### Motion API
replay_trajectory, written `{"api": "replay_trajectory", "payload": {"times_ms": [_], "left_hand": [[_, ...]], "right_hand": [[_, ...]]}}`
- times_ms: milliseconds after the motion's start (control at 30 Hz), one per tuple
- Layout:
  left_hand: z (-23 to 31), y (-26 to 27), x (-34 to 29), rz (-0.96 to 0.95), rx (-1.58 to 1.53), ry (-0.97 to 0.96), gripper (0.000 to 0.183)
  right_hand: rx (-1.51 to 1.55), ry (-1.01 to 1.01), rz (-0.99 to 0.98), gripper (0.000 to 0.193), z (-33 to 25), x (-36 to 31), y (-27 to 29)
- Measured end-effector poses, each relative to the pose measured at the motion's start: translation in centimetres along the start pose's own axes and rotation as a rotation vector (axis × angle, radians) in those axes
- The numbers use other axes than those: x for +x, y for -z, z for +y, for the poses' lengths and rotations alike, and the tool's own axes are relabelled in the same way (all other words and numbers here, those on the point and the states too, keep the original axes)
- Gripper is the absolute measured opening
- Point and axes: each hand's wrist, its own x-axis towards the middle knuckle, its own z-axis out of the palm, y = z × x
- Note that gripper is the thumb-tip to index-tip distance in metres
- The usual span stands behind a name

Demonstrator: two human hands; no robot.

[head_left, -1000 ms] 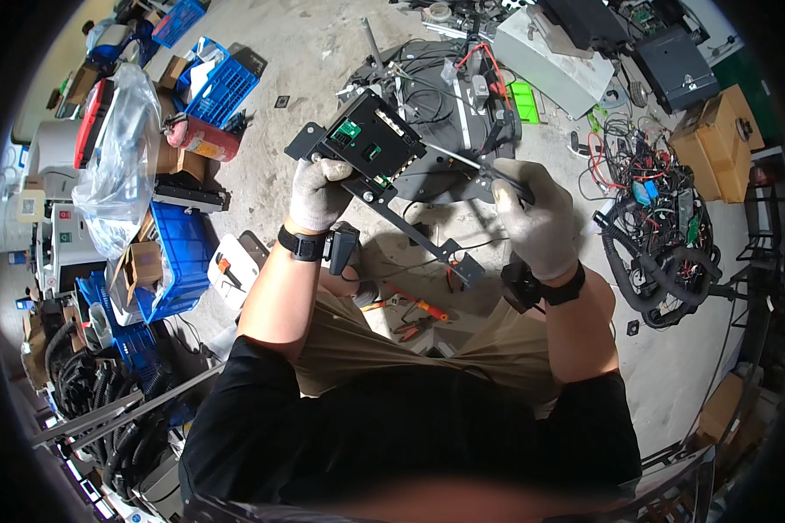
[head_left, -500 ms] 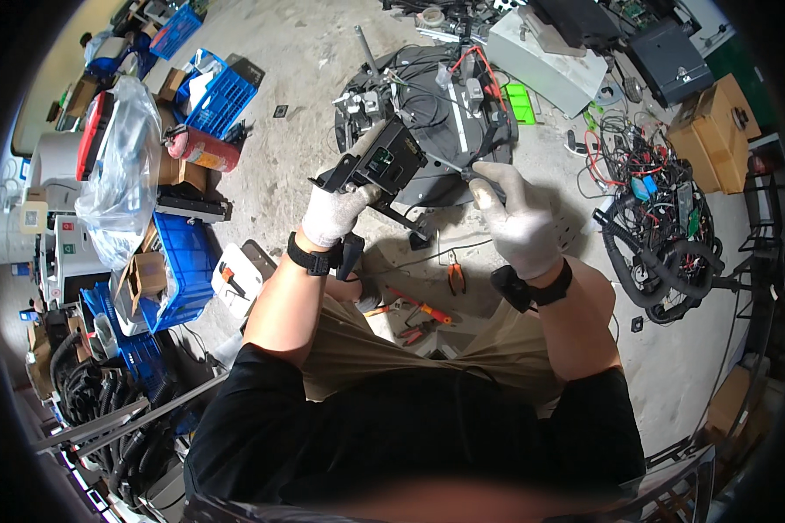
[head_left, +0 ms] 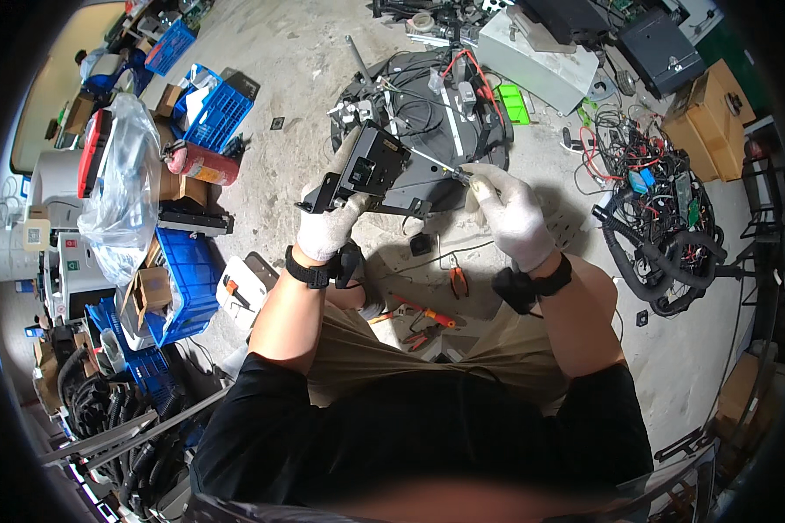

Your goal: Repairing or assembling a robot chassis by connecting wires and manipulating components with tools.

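1. Head view: gloved left hand [head_left: 327, 228] clamped on near edge of black module [head_left: 377, 164]; module tilted, lying far and slightly right of that hand.
2. Head view: gloved right hand [head_left: 516, 222], fingers closed on slim tool [head_left: 434, 163], right of module. Tool's long axis runs left and far toward module's right edge; tip contact cannot be told. Left hand is nearer the module.
3. Head view: orange-handled pliers [head_left: 459, 282] on floor [head_left: 488, 261], nearer the body, between forearms.

Workshop: concrete floor [head_left: 301, 87], heaped cables [head_left: 658, 205], orange-handled pliers [head_left: 454, 278], blue crates [head_left: 221, 120]
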Motion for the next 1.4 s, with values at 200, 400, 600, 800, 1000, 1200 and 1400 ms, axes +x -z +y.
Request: {"api": "replay_trajectory", "payload": {"times_ms": [200,400,600,800,1000,1200,1400], "left_hand": [[0.3,-0.1,0.0,0.011,0.034,-0.087,0.021],[4.5,-1.1,-0.2,-0.099,0.430,-0.043,0.075],[4.2,-0.9,0.0,-0.071,0.339,0.058,0.073],[3.5,-0.7,0.0,-0.076,0.353,-0.029,0.072],[3.4,-1.0,-0.2,-0.110,0.333,-0.053,0.072],[3.3,-1.2,-0.1,-0.112,0.203,-0.021,0.071],[3.0,-0.4,-0.2,-0.144,0.239,-0.051,0.072]], "right_hand": [[-0.102,-0.135,-0.001,0.027,-0.6,0.7,1.3],[-0.385,0.157,0.078,0.022,0.1,0.2,1.0],[-0.721,0.667,0.137,0.023,0.2,0.4,0.8],[-0.035,0.111,0.105,0.026,1.4,-0.4,-0.4],[-0.326,0.364,0.136,0.025,1.7,-0.1,-0.3],[-0.290,0.483,0.269,0.023,2.3,-0.1,-0.3],[-0.271,0.189,0.096,0.024,1.9,-0.3,-0.4]]}}
